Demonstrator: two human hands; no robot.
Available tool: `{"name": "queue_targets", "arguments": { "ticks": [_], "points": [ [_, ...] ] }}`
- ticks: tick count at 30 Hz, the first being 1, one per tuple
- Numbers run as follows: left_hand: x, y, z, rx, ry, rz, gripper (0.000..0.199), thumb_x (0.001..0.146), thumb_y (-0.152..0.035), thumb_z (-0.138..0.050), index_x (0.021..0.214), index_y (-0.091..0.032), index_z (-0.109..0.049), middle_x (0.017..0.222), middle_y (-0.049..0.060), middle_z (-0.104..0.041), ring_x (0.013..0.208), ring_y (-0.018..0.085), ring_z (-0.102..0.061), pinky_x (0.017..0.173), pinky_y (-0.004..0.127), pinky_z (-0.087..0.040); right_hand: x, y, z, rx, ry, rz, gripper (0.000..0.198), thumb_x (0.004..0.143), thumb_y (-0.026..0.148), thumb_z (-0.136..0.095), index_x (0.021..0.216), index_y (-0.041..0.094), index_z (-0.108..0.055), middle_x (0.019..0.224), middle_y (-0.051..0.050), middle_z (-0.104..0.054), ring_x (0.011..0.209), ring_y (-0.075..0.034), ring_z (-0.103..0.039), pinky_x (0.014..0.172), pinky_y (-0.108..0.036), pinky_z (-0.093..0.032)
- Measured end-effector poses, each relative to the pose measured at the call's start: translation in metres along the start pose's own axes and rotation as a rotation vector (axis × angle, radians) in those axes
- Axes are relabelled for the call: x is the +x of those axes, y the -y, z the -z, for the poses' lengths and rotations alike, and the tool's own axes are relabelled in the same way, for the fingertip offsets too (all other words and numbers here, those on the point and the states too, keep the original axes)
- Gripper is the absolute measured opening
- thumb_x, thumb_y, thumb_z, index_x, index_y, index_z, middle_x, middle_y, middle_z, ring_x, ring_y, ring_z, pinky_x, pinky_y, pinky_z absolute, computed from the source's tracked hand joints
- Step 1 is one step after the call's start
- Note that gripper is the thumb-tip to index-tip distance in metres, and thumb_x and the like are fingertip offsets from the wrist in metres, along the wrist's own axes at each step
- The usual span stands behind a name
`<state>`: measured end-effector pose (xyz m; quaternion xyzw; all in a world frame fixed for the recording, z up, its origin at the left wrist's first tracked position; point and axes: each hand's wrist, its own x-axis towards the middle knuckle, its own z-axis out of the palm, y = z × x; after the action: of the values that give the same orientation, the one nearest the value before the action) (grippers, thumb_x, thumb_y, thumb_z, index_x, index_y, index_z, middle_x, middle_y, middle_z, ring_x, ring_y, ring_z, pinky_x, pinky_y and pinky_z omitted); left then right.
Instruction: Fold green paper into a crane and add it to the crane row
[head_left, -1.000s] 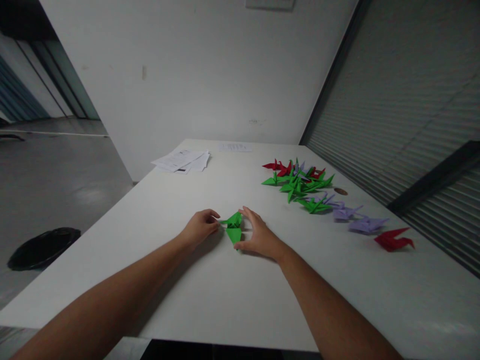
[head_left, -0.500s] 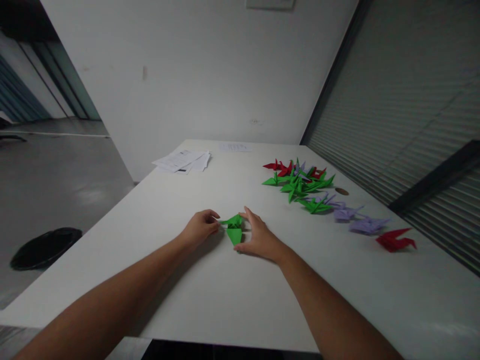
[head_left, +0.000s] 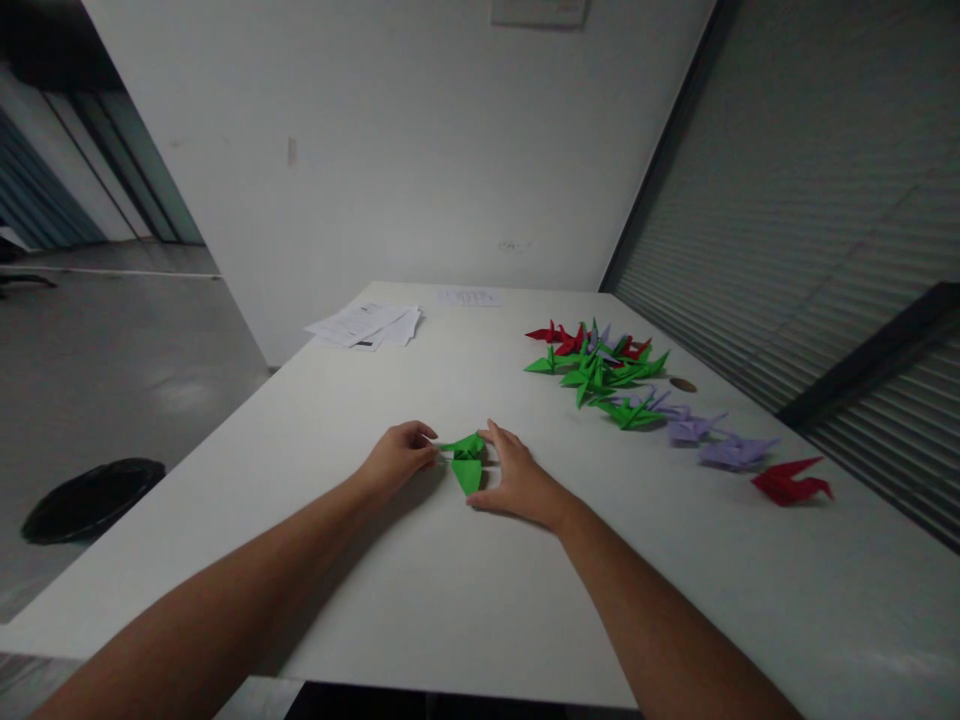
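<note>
A green paper crane (head_left: 467, 474) sits on the white table between my two hands, its wings spread toward and away from me. My left hand (head_left: 399, 454) is closed, its thumb and fingers pinching the thin point that sticks out on the crane's left side. On the other side, my right hand (head_left: 519, 480) curves around the crane, thumb at the near wing tip and a finger at the far one, gripping it across the wings. Part of the crane's right side lies within that curve of the hand.
Several green, red and purple paper cranes (head_left: 592, 375) lie in a pile at the right, with a row running to a red crane (head_left: 791, 482). Loose papers (head_left: 367, 325) lie at the far left of the table (head_left: 450, 600). A black bin (head_left: 90, 500) stands on the floor.
Hardly anything differs: both hands keep their places at the green crane, and the whole view has shifted slightly.
</note>
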<state>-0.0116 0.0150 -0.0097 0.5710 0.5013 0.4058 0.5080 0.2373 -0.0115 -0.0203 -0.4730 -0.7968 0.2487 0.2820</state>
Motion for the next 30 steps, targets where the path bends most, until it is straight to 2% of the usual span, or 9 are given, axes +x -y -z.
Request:
{"name": "queue_targets", "arguments": {
  "ticks": [5, 10, 16, 19, 22, 26, 30],
  "points": [
    [0.002, 0.003, 0.000, -0.007, 0.007, -0.009, 0.032, 0.067, -0.034, -0.081, 0.089, -0.017, -0.067, 0.065, 0.000, -0.066, 0.054, 0.013, -0.058, 0.052, 0.024, -0.039, -0.001, 0.000, 0.002, 0.081, -0.038, 0.043, 0.125, 0.068, 0.043, -0.092, 0.164, 0.024, -0.014, 0.159, -0.022, -0.041, 0.151, -0.038, -0.033, 0.123, -0.062, -0.027],
    [0.003, 0.006, 0.000, -0.017, 0.010, -0.009, 0.033, 0.068, -0.036, -0.080, 0.090, -0.017, -0.067, 0.067, 0.001, -0.067, 0.056, 0.014, -0.060, 0.053, 0.024, -0.041, -0.002, -0.001, -0.001, 0.028, 0.012, 0.006, 0.127, 0.060, 0.045, -0.095, 0.162, 0.020, -0.023, 0.162, -0.023, -0.035, 0.155, -0.039, -0.025, 0.125, -0.060, -0.025],
    [0.003, 0.005, 0.000, 0.001, 0.014, -0.018, 0.036, 0.067, -0.040, -0.081, 0.090, -0.017, -0.067, 0.066, 0.000, -0.066, 0.055, 0.014, -0.059, 0.051, 0.024, -0.039, -0.003, 0.001, -0.002, 0.019, 0.018, 0.009, 0.125, 0.060, 0.042, -0.095, 0.162, 0.020, -0.026, 0.163, -0.023, -0.033, 0.155, -0.038, -0.024, 0.125, -0.059, -0.026],
    [0.003, 0.005, -0.001, -0.014, 0.012, -0.015, 0.037, 0.066, -0.040, -0.082, 0.089, -0.017, -0.066, 0.066, 0.000, -0.067, 0.054, 0.014, -0.058, 0.052, 0.024, -0.041, -0.003, 0.007, 0.003, 0.070, -0.059, 0.073, 0.108, 0.072, 0.040, -0.089, 0.160, 0.024, -0.029, 0.160, -0.019, -0.039, 0.153, -0.035, -0.030, 0.124, -0.059, -0.028],
    [0.003, 0.006, -0.002, -0.030, 0.009, -0.012, 0.035, 0.066, -0.038, -0.082, 0.088, -0.017, -0.066, 0.066, 0.001, -0.067, 0.055, 0.014, -0.059, 0.053, 0.024, -0.041, -0.001, 0.014, 0.005, 0.101, -0.177, 0.116, 0.083, 0.081, 0.034, -0.082, 0.153, 0.026, -0.042, 0.149, -0.015, -0.052, 0.144, -0.031, -0.043, 0.121, -0.055, -0.034],
    [0.002, 0.005, -0.002, -0.031, 0.021, -0.026, 0.033, 0.067, -0.038, -0.080, 0.088, -0.017, -0.067, 0.066, 0.000, -0.066, 0.055, 0.013, -0.058, 0.053, 0.024, -0.040, 0.008, 0.018, -0.003, 0.129, -0.277, 0.076, 0.065, 0.080, 0.022, -0.077, 0.141, 0.024, -0.055, 0.125, -0.010, -0.066, 0.117, -0.027, -0.060, 0.107, -0.049, -0.049],
    [0.001, 0.003, -0.002, -0.035, 0.043, -0.051, 0.033, 0.067, -0.037, -0.080, 0.088, -0.017, -0.066, 0.063, -0.002, -0.063, 0.054, 0.013, -0.056, 0.053, 0.024, -0.040, 0.016, 0.019, -0.014, 0.160, -0.306, -0.006, 0.053, 0.076, 0.015, -0.075, 0.128, 0.021, -0.064, 0.112, -0.008, -0.069, 0.100, -0.023, -0.066, 0.096, -0.042, -0.054]
  ]
}}
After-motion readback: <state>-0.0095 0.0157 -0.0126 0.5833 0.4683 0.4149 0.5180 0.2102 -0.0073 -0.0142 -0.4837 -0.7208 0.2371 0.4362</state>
